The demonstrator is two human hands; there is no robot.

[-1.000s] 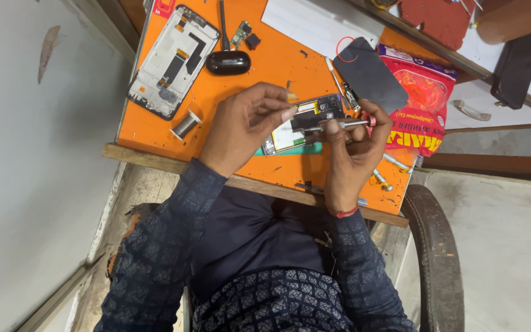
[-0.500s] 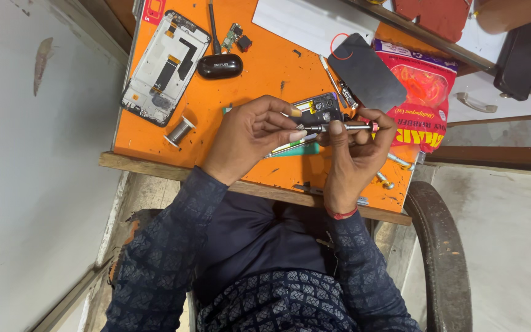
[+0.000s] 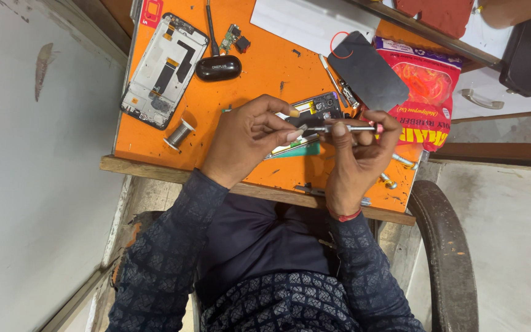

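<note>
Closer together now than half a second ago: left hand (image 3: 247,138) and right hand (image 3: 356,154), fingertips meeting at slim screwdriver (image 3: 342,128). Gripped along the shaft by right fingers; pinched at the tip by left thumb and forefinger. Just beyond the fingertips, opened phone (image 3: 316,110) on orange mat (image 3: 265,67). Well left of the fingers, solder spool (image 3: 178,133).

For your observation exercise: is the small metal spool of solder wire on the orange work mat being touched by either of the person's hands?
No, the small metal spool of solder wire stands alone on the orange work mat, apart from the left hand and the right hand.
</note>
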